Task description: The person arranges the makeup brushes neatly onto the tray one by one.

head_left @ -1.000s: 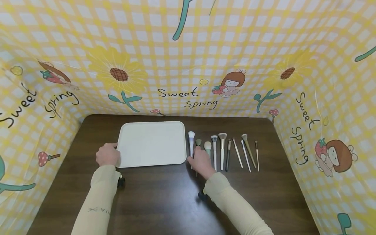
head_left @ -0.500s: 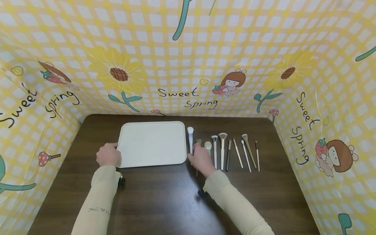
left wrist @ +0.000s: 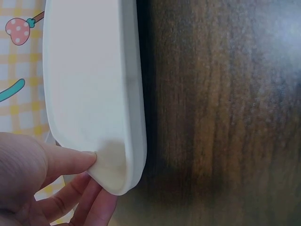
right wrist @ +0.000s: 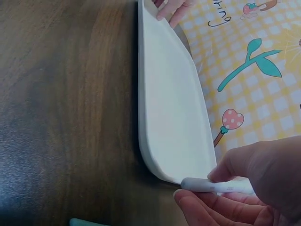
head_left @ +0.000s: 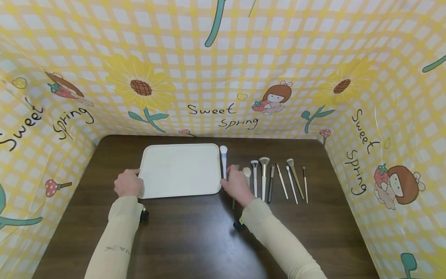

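A white rectangular tray (head_left: 181,170) lies on the brown table. At its left edge my left hand (head_left: 129,183) pinches the corner, thumb (left wrist: 80,161) over the rim and fingers beneath, as the left wrist view shows. Beside the tray's right edge, my right hand (head_left: 238,186) holds a makeup brush (head_left: 223,155) with white bristles and a pale handle. The handle (right wrist: 202,185) lies between thumb and fingers in the right wrist view, its end right at the tray's rim. Under the right hand another makeup brush (head_left: 234,203) is mostly hidden.
To the right of my right hand several makeup brushes lie in a row, among them a pale-headed one (head_left: 247,172), a large fan-topped one (head_left: 263,174) and an olive-handled one (head_left: 295,174). Yellow checked cloth (head_left: 216,77) walls the table's back and sides.
My right hand has shifted slightly left and away from me with the white-bristled makeup brush, which moved from beside the row to the tray's edge. The left hand has stayed on the tray.
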Tool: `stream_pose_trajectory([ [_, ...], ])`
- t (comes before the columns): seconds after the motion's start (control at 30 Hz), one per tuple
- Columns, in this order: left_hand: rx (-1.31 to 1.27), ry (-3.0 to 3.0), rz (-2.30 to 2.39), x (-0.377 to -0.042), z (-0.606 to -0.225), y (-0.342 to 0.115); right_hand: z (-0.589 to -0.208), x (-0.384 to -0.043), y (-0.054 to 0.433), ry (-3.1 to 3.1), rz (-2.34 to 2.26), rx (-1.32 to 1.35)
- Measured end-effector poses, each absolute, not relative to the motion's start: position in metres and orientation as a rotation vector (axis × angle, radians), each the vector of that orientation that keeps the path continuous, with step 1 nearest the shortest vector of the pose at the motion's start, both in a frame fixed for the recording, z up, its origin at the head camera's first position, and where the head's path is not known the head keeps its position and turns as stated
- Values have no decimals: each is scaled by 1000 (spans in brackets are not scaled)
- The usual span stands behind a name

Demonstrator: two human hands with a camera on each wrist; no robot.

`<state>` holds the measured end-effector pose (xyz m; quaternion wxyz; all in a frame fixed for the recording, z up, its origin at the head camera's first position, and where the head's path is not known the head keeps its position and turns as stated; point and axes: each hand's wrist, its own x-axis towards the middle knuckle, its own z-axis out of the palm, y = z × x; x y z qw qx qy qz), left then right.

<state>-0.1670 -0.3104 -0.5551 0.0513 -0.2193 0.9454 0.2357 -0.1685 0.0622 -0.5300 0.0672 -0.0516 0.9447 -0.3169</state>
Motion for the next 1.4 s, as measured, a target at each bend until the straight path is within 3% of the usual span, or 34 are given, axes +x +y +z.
stream_pose_trajectory([
  [0.73, -682, 2882, 721, -166, -555, -310, -522, -185, 45, 2810, -948, -216],
  [1.4, -680, 2853, 708, -165, -552, -308, -533, -199, 26, 2713, -861, -112],
])
